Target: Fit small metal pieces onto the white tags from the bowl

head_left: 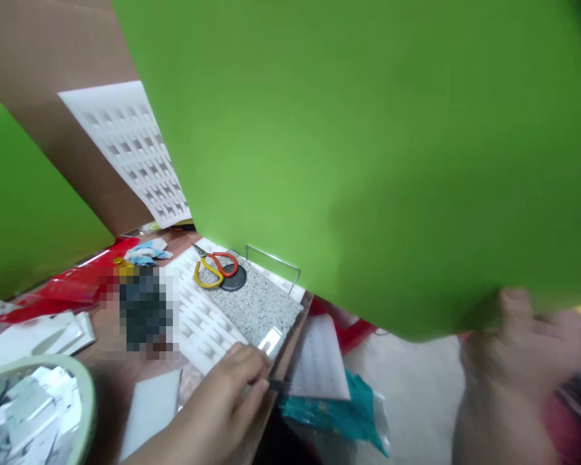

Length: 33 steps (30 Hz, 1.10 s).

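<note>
My left hand is closed at the table's near edge, beside the corner of a grey speckled slab. A small dark piece juts from its fingertips; what it belongs to is hidden. My right hand, smeared by motion, grips the lower edge of a large green board, which stands tilted across most of the view. Scissors with red and yellow handles lie on the slab, over a black disc. Under the slab spreads a white sheet with raised, patterned rows.
A pale green tub of white and grey scraps stands at lower left. Behind it lie white pieces and red plastic. A patterned white sheet leans at the back. Below the table edge is a teal bag.
</note>
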Available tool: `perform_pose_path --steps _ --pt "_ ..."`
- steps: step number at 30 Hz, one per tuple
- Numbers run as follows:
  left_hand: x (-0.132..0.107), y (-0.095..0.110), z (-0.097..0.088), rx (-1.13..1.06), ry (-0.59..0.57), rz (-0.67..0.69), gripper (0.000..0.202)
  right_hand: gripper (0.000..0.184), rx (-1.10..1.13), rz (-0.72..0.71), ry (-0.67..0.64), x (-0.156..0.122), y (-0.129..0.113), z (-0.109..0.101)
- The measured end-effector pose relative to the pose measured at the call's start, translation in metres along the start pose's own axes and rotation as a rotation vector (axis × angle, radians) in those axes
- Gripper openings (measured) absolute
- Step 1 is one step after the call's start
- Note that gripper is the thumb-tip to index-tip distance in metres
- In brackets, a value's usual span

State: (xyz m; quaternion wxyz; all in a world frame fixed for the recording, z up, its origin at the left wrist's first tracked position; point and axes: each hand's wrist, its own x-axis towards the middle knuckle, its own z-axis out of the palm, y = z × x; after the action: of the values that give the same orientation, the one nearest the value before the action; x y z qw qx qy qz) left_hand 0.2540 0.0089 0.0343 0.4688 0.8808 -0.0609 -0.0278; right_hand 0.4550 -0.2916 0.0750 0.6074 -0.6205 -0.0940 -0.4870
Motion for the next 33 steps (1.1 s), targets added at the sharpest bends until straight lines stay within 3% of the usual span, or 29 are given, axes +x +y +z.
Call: perform_pose_path --steps 4,8,14,18,23,29,31,33 --pt "-0.002 0.0 0.026 0.209 -0.126 0.115 0.021 0.031 0.084 0.058 0.066 -0.002 -0.007 0.01" --pt "0.001 -0.008 0.042 0.198 -0.063 0.121 0.026 0.028 0.105 0.07 0.1 -0.005 -0.005 0.01" --pt "0.015 -0.014 0.042 0.082 -0.028 0.119 0.027 0.026 0.113 0.065 0.089 -0.005 -0.005 0.009" --pt "0.028 -0.017 0.043 0.098 -0.017 0.158 0.025 0.024 0.09 0.005 0.072 -0.006 -0.008 0.009" --pt "0.035 -0.019 0.04 0.126 -0.021 0.179 0.021 0.021 0.083 0.028 0.05 -0.007 -0.01 0.01" --pt "0.019 -0.011 0.036 0.064 -0.011 0.18 0.019 0.028 -0.022 0.006 0.042 -0.004 -0.003 -0.003" --pt "0.007 -0.01 0.046 0.042 0.023 0.132 0.017 0.033 -0.067 -0.046 0.044 0.0 -0.003 -0.01" --pt "-0.006 -0.012 0.062 0.025 0.056 0.098 0.014 0.038 -0.142 -0.205 0.103 0.0 -0.008 -0.016"
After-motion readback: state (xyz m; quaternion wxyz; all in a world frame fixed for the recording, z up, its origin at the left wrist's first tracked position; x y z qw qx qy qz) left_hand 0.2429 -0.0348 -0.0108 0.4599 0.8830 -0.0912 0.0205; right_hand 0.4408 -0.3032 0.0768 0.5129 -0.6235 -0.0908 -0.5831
